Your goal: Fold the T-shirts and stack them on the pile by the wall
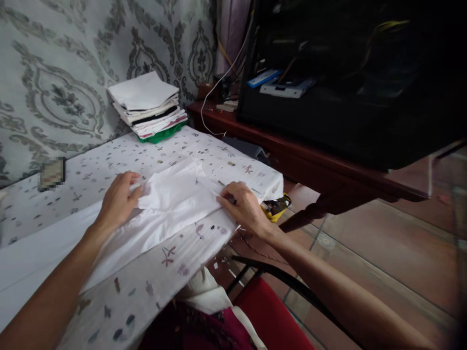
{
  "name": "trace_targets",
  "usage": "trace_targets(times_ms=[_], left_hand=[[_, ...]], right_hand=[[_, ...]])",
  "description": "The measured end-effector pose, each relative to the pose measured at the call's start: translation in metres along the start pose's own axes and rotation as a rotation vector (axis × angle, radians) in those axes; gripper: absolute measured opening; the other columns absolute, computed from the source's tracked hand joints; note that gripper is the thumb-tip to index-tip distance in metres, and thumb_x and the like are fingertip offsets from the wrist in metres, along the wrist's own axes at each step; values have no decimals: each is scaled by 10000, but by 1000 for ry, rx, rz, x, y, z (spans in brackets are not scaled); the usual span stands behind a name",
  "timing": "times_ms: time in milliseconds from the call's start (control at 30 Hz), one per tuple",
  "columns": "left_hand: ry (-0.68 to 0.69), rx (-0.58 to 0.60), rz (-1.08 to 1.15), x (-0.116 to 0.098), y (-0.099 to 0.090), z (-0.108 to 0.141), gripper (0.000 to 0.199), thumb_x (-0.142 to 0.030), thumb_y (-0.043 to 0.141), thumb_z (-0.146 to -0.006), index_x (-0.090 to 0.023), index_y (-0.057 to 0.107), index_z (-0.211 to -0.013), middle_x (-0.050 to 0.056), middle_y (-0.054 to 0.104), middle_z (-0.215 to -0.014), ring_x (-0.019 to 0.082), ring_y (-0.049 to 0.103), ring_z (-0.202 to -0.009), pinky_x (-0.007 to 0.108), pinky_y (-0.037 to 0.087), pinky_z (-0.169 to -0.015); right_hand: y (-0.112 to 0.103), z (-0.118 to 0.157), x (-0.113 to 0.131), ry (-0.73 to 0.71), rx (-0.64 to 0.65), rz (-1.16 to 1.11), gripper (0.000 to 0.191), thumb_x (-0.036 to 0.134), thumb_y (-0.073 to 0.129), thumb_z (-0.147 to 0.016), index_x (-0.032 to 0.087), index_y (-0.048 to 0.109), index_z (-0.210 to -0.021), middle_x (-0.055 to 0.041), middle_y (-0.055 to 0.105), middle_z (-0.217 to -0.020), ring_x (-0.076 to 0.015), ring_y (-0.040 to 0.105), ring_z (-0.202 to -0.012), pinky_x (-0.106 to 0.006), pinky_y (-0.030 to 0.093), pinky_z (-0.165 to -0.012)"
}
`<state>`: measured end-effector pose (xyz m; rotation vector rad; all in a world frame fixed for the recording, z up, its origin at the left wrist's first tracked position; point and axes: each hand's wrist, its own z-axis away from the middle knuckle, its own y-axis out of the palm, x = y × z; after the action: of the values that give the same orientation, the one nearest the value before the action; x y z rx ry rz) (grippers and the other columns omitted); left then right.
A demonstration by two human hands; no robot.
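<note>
Counter (89,177) carrying white cloth (178,192)

On my feed the cloth lies creased. The left hand (118,199) touches one edge, fingers slightly parted, grip unclear to me; the right hand (242,206) pinches the opposite edge, fingers curled.

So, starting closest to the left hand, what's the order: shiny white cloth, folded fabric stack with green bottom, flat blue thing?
From the left hand, head view:
1. Shiny white cloth: right beside the fingers.
2. Folded fabric stack: at the back.
3. Flat blue thing: far right.
</note>
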<state>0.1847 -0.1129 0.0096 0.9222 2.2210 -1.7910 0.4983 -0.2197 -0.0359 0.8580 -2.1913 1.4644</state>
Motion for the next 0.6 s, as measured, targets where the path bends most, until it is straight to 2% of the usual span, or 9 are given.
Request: trace_targets(times_ms=[67,133,200,267,367,433,500,600], left_hand=[[121,11,-69,-14,-5,22,228,-378,481,-893,-237,599,-1028,84,644,-1040,255,621,-982,332,503,-728],[192,115,-76,-26,-10,48,240,-393,426,-953,-238,608,-980,67,651,-1003,232,627,-948,324,505,-757],[169,187,-77,-29,-16,69,274,-426,411,-973,-239,612,-971,55,658,-990,222,634,-937,321,506,-792],[56,186,-104,-21,-23,83,297,-463,425,-962,-239,607,-1031,60,661,-1038,232,636,-968,331,505,-812],[-120,205,-141,3,-35,87,349,-518,451,-927,-235,597,-1069,74,655,-1092,254,623,-1011,350,492,-813],[-172,262,-121,14,-41,82,369,-543,461,-904,-231,608,-1037,71,658,-1057,253,620,-980,351,480,-800],[-186,337,-81,16,-45,76,376,-554,460,-890,-228,618,-992,60,661,-984,234,613,-887,340,464,-760],[-172,440,-47,4,-45,67,359,-550,463,-875,-223,603,-923,39,637,-868,204,568,-753,317,419,-681]], right_hand=[[1,0,-1,15,10,12,129,240,584,-912,204,599,-789,-55,622,-813,-210,559,-821,-349,435,-796],[1,0,-1,23,27,17,159,280,571,-926,204,623,-797,-66,628,-840,-222,568,-847,-354,443,-805],[0,0,-1,24,47,25,210,332,562,-934,204,641,-788,-74,630,-850,-233,575,-858,-362,450,-811],[-1,-2,0,23,58,44,244,372,561,-932,206,656,-780,-78,634,-853,-242,583,-865,-366,456,-808],[0,-6,2,32,55,76,248,389,566,-914,214,664,-768,-69,629,-832,-232,596,-829,-346,458,-753],[2,-8,6,51,48,71,233,381,572,-895,214,663,-762,-57,622,-812,-202,591,-743,-319,447,-678],[3,-9,10,67,40,45,213,366,576,-876,209,664,-764,-47,626,-786,-169,567,-656,-298,426,-621],[3,-9,16,108,49,-11,209,357,568,-868,208,665,-758,-24,637,-708,-145,540,-590,-286,407,-600]])
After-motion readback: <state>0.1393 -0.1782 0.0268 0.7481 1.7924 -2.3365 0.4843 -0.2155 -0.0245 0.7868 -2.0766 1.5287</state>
